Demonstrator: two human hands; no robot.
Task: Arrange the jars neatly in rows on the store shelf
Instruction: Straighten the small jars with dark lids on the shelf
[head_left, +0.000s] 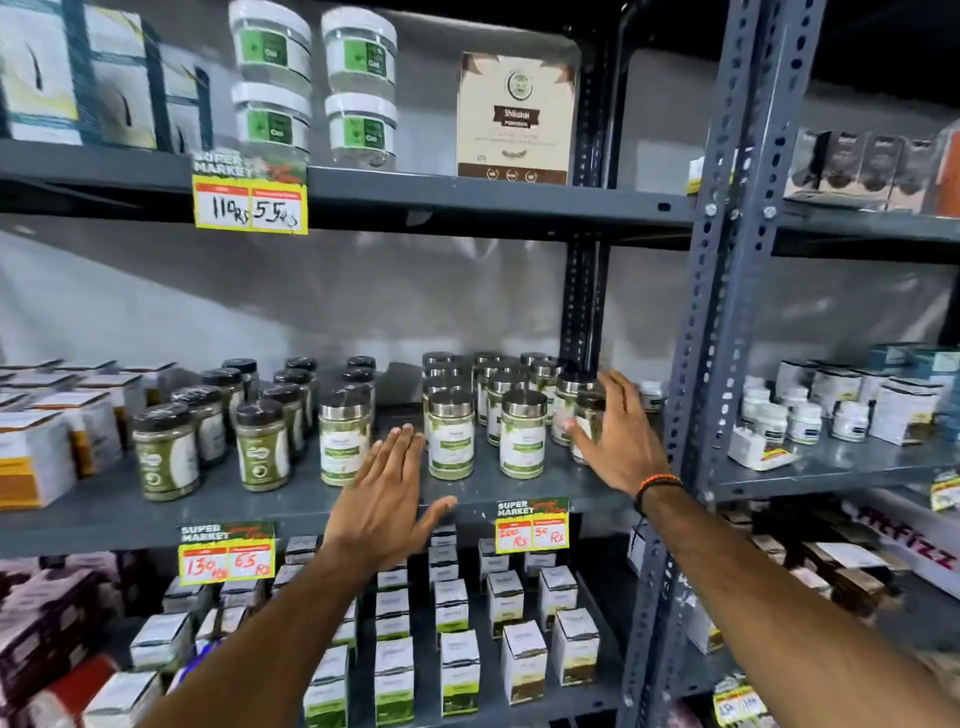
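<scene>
Grey steel store shelf (291, 501) holds silver-lidded jars (451, 435) in loose rows. Left hand (382, 499) hovers flat, empty, beside the front jars. Right hand (615, 434), fingers spread, cups the end jar (586, 415); whether it grips, I cannot tell. Next, likely nudging that jar into line.

- Hands: two, the left hand (382, 499) and the right hand (615, 439).
- White-lidded gel tubs (270, 83) on the top shelf: four, stacked in pairs.
- Shikakai powder box (517, 119): one.
- Yellow price tags (250, 205) in clear view: three.
- Steel-lidded jars (451, 436), front row in clear view: three; those behind cannot be counted.
</scene>
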